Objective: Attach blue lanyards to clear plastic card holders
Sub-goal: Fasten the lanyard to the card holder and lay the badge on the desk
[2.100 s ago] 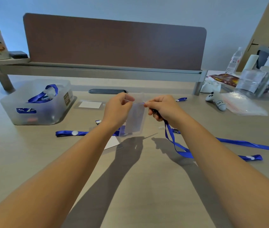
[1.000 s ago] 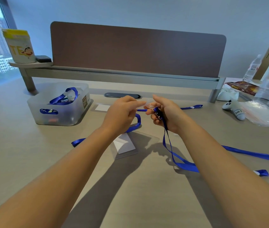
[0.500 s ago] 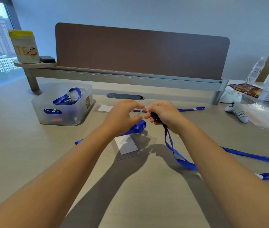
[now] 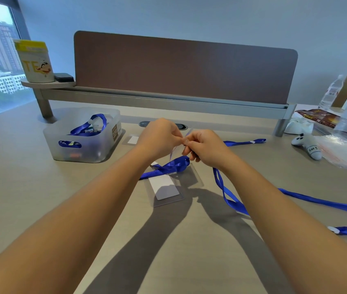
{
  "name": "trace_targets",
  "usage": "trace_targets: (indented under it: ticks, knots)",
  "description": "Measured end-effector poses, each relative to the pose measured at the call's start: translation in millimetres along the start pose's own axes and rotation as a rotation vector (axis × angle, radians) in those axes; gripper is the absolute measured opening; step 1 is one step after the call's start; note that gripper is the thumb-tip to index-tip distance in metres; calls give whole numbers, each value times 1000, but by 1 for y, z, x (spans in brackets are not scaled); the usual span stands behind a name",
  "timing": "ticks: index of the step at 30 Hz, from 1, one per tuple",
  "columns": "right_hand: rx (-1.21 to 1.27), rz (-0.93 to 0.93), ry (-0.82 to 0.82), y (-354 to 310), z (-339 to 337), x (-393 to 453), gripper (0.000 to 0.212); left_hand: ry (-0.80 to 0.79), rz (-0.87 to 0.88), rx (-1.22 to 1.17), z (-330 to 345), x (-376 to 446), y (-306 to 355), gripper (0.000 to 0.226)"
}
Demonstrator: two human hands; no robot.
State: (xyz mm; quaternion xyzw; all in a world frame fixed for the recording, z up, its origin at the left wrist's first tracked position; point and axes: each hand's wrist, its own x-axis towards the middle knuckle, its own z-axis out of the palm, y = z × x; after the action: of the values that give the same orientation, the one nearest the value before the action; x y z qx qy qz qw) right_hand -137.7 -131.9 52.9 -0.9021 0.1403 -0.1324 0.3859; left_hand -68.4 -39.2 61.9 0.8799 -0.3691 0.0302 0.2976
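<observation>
My left hand point(image 4: 160, 136) and my right hand point(image 4: 204, 148) meet above the desk, pinching a clear plastic card holder point(image 4: 175, 148) edge-on between them. My right hand also grips the clip end of a blue lanyard point(image 4: 224, 194), whose strap hangs from the fist and trails across the desk to the right. The clip itself is hidden in my fingers. Below my hands another clear card holder with a white card point(image 4: 165, 188) lies flat, with a second blue lanyard point(image 4: 168, 167) draped over its top.
A translucent bin point(image 4: 96, 149) with blue lanyards stands at the left. A further card holder point(image 4: 132, 140) lies beside it and another lanyard point(image 4: 243, 142) behind my right hand. A toy figure point(image 4: 308, 146), plastic bags and a water bottle point(image 4: 330, 93) crowd the right. A brown divider point(image 4: 185, 66) closes the back.
The holder hung flat between both hands two seconds ago; now it is turned edge-on and my hands are closer together. The view has shifted so the bin and window show more.
</observation>
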Motion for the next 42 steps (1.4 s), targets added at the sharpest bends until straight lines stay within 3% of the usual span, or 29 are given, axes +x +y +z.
trace_targets:
  ticks: [10,15,18,21,24,26,29,32,35,37,42]
  knots:
    - [-59,-63,68,-1,3,0,28,107,50,80,3,-5,1,27]
    - [-33,-90,86,0,2,0,26,120,67,-57,1,-6,0,26]
    - [23,-87,94,0,-4,1,25,-28,-130,-364,-4,-7,-9,28]
    - [96,-66,98,-3,-11,4,26,-308,-463,-568,-8,-15,-23,59]
    - [210,-51,60,-7,-14,4,27,-600,-595,-891,-1,-17,-34,76]
    - [278,-26,11,-7,-15,3,28,-526,-631,-1167,2,-17,-32,62]
    - [354,52,-76,-3,-17,1,28,-207,-638,-1462,3,-15,-24,27]
    - [302,155,-87,3,-15,-1,29,35,-578,-1394,-3,-8,-19,9]
    - [208,193,108,9,-10,2,18,174,-545,-1328,-12,-2,-14,0]
    - [343,228,155,8,-6,2,13,207,-533,-1318,-15,-1,-11,12]
    - [590,377,-235,0,26,-9,31,229,-499,-1393,-17,-2,-1,16]
